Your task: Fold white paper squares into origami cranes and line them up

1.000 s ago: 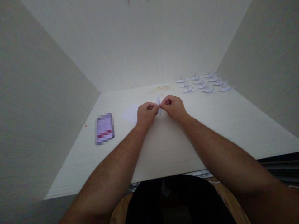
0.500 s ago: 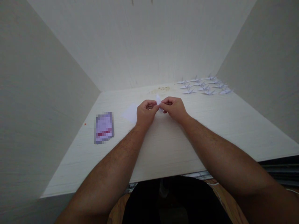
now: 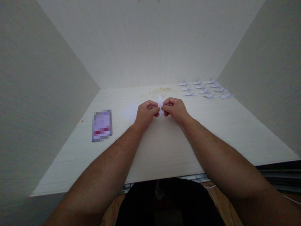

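A narrow piece of folded white paper (image 3: pixel 160 101) stands upright between my hands above the middle of the table, its pointed tip upward. My left hand (image 3: pixel 147 112) pinches its left edge between thumb and fingers. From the other side my right hand (image 3: pixel 174 109) pinches the right edge in the same way. The paper's lower part is partly hidden by the fingertips. Just left of my left hand lies a flat white sheet of paper (image 3: pixel 129 111), its right side covered by that hand.
Several folded white paper cranes (image 3: pixel 208 88) stand in rows at the back right. A purple packet (image 3: pixel 102 126), blurred out, lies on the left of the white table (image 3: pixel 164 150). Pale walls (image 3: pixel 155 44) rise behind and at both sides. A small orange speck (image 3: pixel 82 121) lies near the left edge.
The folded paper now faces me more squarely, and my fingertips have moved slightly apart to its two edges. The whole view has shifted a little.
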Action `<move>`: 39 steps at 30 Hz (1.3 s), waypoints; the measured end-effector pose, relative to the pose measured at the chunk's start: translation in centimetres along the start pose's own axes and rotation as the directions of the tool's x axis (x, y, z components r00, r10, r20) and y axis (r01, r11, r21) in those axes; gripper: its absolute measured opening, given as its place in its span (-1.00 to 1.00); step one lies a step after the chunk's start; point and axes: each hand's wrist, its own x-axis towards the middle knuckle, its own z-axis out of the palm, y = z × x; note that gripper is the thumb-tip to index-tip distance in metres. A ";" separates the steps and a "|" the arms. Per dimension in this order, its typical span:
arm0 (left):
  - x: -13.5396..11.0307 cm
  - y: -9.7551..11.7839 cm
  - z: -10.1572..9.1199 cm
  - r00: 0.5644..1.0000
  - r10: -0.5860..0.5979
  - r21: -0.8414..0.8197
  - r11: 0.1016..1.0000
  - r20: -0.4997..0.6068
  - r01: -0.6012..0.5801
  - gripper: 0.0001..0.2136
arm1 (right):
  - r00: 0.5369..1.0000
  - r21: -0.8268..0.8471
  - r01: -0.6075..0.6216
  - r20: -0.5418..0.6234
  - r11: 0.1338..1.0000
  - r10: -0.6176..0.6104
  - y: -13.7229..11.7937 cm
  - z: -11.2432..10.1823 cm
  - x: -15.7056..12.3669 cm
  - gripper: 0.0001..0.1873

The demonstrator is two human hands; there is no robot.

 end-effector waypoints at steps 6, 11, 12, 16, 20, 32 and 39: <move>0.2 -0.1 0.0 1.000 -0.009 -0.100 0.995 0.025 0.011 -0.84 | 0.995 0.021 0.044 0.089 0.999 -0.046 0.1 -0.3 0.0 -0.83; 0.3 -0.1 0.0 0.999 -0.035 -0.189 0.981 0.041 0.042 -0.84 | 0.988 0.044 0.102 0.112 0.994 -0.106 0.2 -0.6 0.1 -0.83; 0.3 -0.1 0.0 0.998 -0.037 -0.205 0.978 0.048 0.046 -0.84 | 0.986 0.045 0.109 0.119 0.993 -0.114 0.3 -0.6 0.2 -0.83; 0.5 -0.4 -0.1 0.997 -0.033 -0.232 0.972 0.072 0.049 -0.85 | 0.982 0.069 0.112 0.148 0.991 -0.121 0.3 -0.8 0.2 -0.88; 0.6 -0.5 -0.2 0.997 -0.008 -0.235 0.972 0.079 0.027 -0.86 | 0.985 0.118 0.081 0.142 0.990 -0.098 0.2 -0.8 0.1 -0.93; -0.1 0.8 -0.2 0.994 0.083 -0.072 0.994 0.068 -0.078 -0.97 | 0.997 0.007 0.049 0.057 0.999 -0.049 -0.2 -0.4 0.0 -0.76; -0.2 0.9 -0.1 0.997 0.071 -0.048 0.996 0.038 -0.069 -0.89 | 0.997 -0.008 0.042 0.059 0.999 -0.042 -0.2 -0.2 -0.1 -0.79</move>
